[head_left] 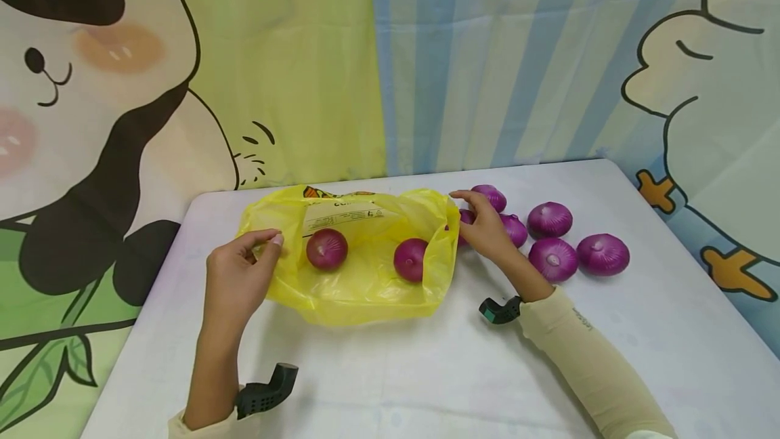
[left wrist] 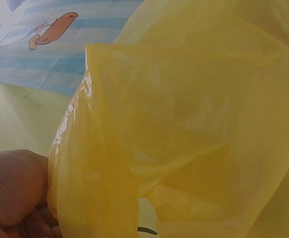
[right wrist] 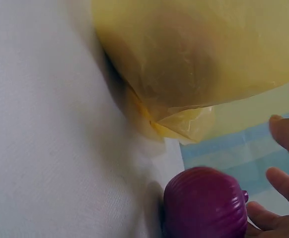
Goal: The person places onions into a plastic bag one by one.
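A yellow plastic bag (head_left: 359, 303) lies with its mouth spread, two purple onions (head_left: 327, 249) inside it. At the bag's left edge, the left hand (head_left: 237, 276) pinches the plastic between thumb and fingers; the left wrist view has this hand (left wrist: 18, 193) beside the yellow film (left wrist: 184, 109). By the bag's right edge is the right hand (head_left: 490, 232), partly covering an onion (head_left: 466, 219). In the right wrist view its fingers are spread and loosely bent (right wrist: 283, 183) beside a purple onion (right wrist: 204, 203), not wrapped round it; contact cannot be told.
Several more purple onions (head_left: 550, 220) sit on the white table (head_left: 390, 371), right of the bag and beyond the right forearm. Behind the table hangs a cartoon-printed curtain (head_left: 305, 53). Each wrist carries a black device (head_left: 266, 391).
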Demonstrator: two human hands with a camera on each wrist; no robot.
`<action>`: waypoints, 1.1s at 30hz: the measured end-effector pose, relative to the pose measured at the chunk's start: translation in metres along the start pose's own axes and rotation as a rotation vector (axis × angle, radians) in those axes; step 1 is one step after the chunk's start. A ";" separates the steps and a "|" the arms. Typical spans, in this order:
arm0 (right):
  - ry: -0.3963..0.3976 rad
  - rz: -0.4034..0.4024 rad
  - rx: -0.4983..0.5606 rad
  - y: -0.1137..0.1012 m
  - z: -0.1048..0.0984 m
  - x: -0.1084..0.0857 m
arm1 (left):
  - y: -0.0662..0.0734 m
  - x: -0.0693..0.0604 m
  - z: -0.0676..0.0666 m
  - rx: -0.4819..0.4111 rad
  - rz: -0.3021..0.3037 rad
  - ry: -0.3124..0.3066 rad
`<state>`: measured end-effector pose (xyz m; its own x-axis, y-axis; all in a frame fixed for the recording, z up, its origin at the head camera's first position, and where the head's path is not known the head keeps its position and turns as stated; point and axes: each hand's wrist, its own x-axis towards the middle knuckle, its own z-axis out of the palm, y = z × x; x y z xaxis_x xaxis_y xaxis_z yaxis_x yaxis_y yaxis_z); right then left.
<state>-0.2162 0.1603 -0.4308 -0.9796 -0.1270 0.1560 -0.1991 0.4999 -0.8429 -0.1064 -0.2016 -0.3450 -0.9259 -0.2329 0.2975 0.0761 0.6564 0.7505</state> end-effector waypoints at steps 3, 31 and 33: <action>-0.066 -0.056 -0.039 0.007 0.002 0.001 | 0.000 0.000 0.000 -0.001 0.000 -0.003; -0.092 0.001 -0.086 0.016 0.011 -0.001 | 0.001 -0.001 0.002 -0.001 -0.058 -0.038; -0.071 0.008 -0.084 0.011 0.011 -0.001 | 0.002 -0.001 0.001 -0.005 -0.065 -0.040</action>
<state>-0.2176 0.1571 -0.4460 -0.9771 -0.1816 0.1105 -0.1962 0.5704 -0.7976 -0.1060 -0.1997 -0.3447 -0.9429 -0.2464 0.2243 0.0169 0.6370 0.7707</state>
